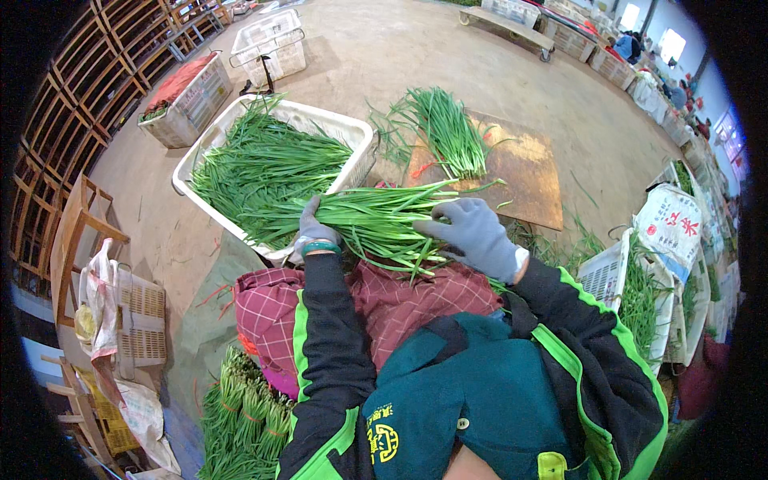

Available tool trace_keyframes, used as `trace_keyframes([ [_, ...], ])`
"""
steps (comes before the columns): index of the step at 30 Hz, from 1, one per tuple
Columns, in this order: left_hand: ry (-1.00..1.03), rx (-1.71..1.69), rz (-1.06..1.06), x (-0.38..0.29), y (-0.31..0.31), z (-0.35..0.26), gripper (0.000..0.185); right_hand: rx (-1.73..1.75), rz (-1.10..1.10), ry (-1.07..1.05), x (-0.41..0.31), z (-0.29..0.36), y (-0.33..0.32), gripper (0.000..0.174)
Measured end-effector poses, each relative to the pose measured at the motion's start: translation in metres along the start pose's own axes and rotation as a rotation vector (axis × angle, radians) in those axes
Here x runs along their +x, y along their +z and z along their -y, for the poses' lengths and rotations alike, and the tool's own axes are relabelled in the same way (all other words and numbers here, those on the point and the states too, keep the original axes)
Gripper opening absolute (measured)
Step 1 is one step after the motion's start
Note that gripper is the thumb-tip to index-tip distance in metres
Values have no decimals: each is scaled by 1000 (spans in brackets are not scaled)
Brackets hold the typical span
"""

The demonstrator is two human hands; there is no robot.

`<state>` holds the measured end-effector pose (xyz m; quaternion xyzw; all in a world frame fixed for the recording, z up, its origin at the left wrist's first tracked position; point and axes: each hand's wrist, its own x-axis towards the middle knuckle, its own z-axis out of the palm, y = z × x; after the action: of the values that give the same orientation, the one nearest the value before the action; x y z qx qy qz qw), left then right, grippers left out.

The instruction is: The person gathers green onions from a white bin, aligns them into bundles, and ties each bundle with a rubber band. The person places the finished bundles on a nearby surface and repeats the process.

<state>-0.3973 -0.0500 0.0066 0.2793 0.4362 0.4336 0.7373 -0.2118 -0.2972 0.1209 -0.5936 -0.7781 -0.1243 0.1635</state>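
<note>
My left hand, in a grey glove with a green bangle at the wrist, grips a loose bunch of garlic chives over my lap. The pale stem ends point to the right. My right hand, gloved too, is at those stem ends with its fingers bent; whether they pinch any stalk cannot be told. Beyond the left hand, a white plastic crate holds a heap of loose chives. A separate bunch of chives lies on a worn wooden board, with red ties beside it.
Tied chive bundles lie at my lower left. Chive-filled crates and a printed sack stand to the right. A wooden frame and a crate are at the left. Farther off are more crates and a flat cart.
</note>
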Motion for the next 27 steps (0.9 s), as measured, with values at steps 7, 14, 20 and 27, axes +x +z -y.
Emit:
trace_keyframes([
  [7,154,477,3,9,-17,8,55,-204,295,188,-76,-39,22,19],
  [14,179,440,89,18,-24,16,60,-191,187,188,-71,-21,-40,44],
  [20,98,290,75,26,-18,14,50,-287,75,-248,18,8,3,35],
  [27,26,-60,19,27,-15,20,28,-300,261,-337,26,5,33,14],
])
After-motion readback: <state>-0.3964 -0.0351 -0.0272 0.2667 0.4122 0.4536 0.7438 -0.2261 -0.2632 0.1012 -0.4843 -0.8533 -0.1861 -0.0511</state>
